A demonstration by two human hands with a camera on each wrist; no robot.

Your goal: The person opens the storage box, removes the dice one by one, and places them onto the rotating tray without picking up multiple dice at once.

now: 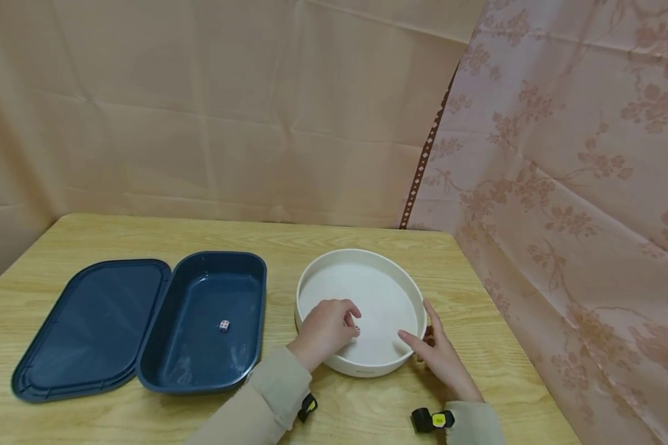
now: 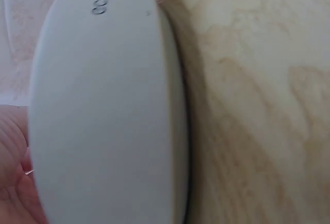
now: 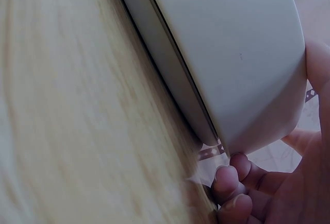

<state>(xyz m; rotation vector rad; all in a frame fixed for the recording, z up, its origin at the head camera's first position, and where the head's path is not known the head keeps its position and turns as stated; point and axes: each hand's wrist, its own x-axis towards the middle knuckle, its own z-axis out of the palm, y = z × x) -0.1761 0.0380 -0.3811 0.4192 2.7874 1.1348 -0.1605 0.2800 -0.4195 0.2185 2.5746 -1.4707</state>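
Observation:
A round white tray (image 1: 386,296) with a raised wall stands on the table. My left hand (image 1: 325,327) reaches over its near left wall, pinching a small white die (image 1: 358,332) low inside, mostly hidden by the fingers. At the right side of the tray, my right hand (image 1: 444,363) grips the wall, thumb over the rim and the other fingers outside. The right wrist view shows the curled fingers (image 3: 227,183) by the lower edge of the tray. Another white die (image 1: 224,325) lies in a dark blue rectangular container (image 1: 172,346) to the left.
Left of the container, its dark blue lid (image 1: 97,327) lies flat, edge against it. All of this sits on a wood-patterned table (image 1: 281,241). A beige curtain (image 1: 228,111) hangs behind and a pink floral one (image 1: 579,185) along the right side.

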